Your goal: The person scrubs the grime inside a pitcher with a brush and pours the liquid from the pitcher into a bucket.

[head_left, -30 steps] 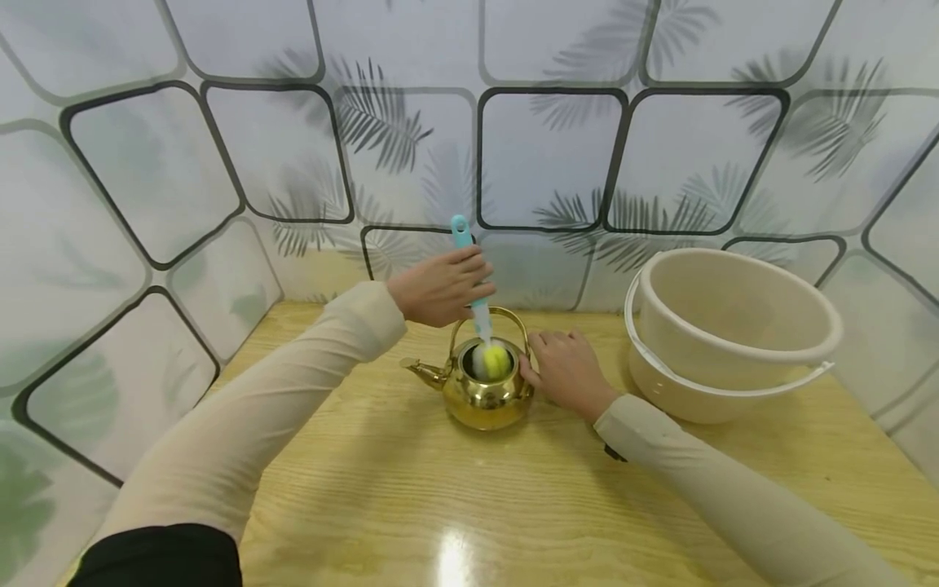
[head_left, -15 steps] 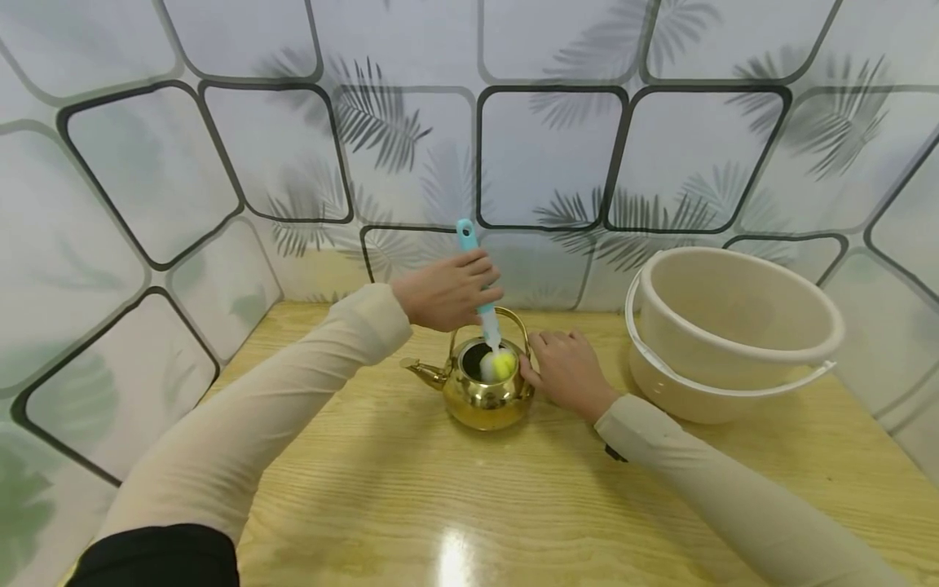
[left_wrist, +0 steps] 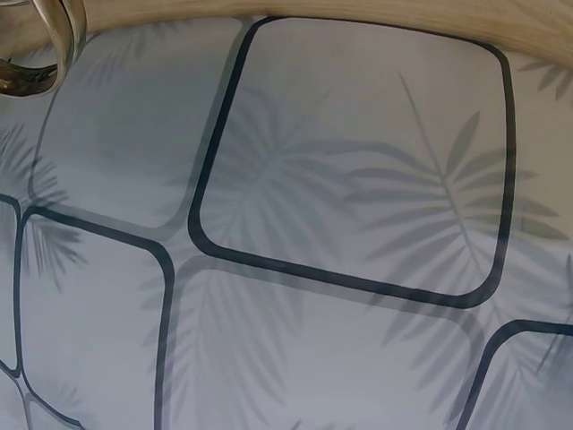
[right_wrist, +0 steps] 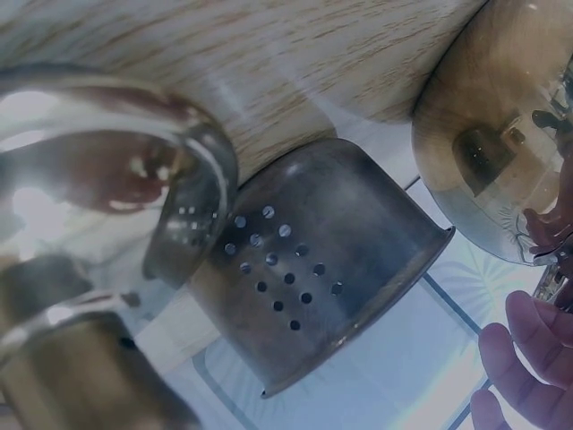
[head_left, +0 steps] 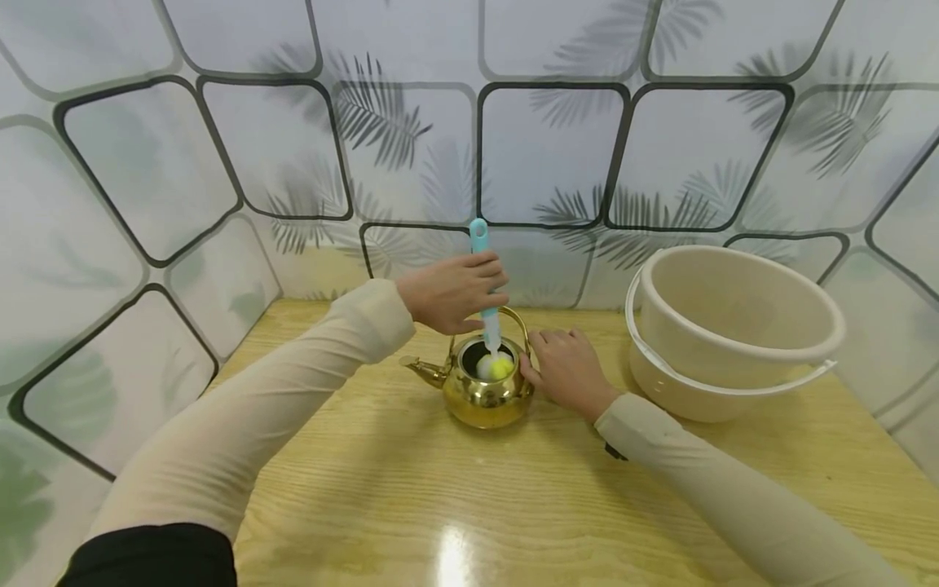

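My left hand (head_left: 455,292) holds the light-blue handle of a cleaning brush (head_left: 480,236) from above. Its white and yellow sponge head (head_left: 495,367) sits in the mouth of a gold teapot (head_left: 487,408), which stands upright on the table with its spout to the left. Against the teapot's right side, my right hand (head_left: 570,371) grips near the base of the handle, thumb by the rim. In the right wrist view, its fingers (right_wrist: 528,358) are beside the gold body (right_wrist: 492,116). The left wrist view shows no hand, just a gold curved piece (left_wrist: 58,45).
A perforated metal strainer cup (right_wrist: 322,242) and a shiny round metal piece with a stubby knob (right_wrist: 89,358) lie near the right wrist, hidden from the head view. A large beige bucket (head_left: 734,391) with a white bail handle stands at right. A patterned wall (head_left: 550,155) backs the table.
My left hand and the brush handle have shifted a little to the right, the handle tilting more upright. The sponge head has moved about inside the teapot's mouth. My right hand and the teapot stay put.
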{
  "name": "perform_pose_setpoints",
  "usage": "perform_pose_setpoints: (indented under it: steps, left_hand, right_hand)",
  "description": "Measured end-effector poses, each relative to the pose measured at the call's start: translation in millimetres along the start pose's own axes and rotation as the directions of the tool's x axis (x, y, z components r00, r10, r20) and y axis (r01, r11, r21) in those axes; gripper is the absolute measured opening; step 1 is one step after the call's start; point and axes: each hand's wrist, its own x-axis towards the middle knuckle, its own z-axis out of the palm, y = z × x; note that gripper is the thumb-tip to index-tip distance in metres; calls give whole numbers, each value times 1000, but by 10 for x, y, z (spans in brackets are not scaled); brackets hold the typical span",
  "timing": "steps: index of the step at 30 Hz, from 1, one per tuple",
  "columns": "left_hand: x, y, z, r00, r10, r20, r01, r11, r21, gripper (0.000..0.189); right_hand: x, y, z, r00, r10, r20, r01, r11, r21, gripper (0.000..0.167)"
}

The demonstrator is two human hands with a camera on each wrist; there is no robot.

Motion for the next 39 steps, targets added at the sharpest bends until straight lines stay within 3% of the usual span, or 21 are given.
perform_pose_setpoints:
  steps: [8, 22, 29, 34, 39]
  left_hand:
    - [4, -17, -32, 999, 43, 0, -43, 999, 23, 39]
    - [-11, -43, -161, 987, 80, 138, -90, 993, 73, 48]
    - [15, -9, -220, 977, 87, 192, -126, 971, 201, 50]
    - [7, 15, -219, 983, 64, 173, -107, 963, 249, 48]
    - [-26, 35, -160, 996, 38, 86, -61, 961, 271, 39]
  right_hand:
    - [10, 0, 0, 1000, 9, 20, -9, 1000, 25, 21]
    - [9, 18, 27, 1000, 2, -6, -2, 999, 35, 19]
    - [4, 14, 27, 1000, 5, -20, -4, 999, 38, 19]
    - [8, 9, 18, 1000, 3, -24, -3, 999, 38, 19]
    - [5, 3, 15, 1000, -2, -26, 3, 1000, 27, 19]
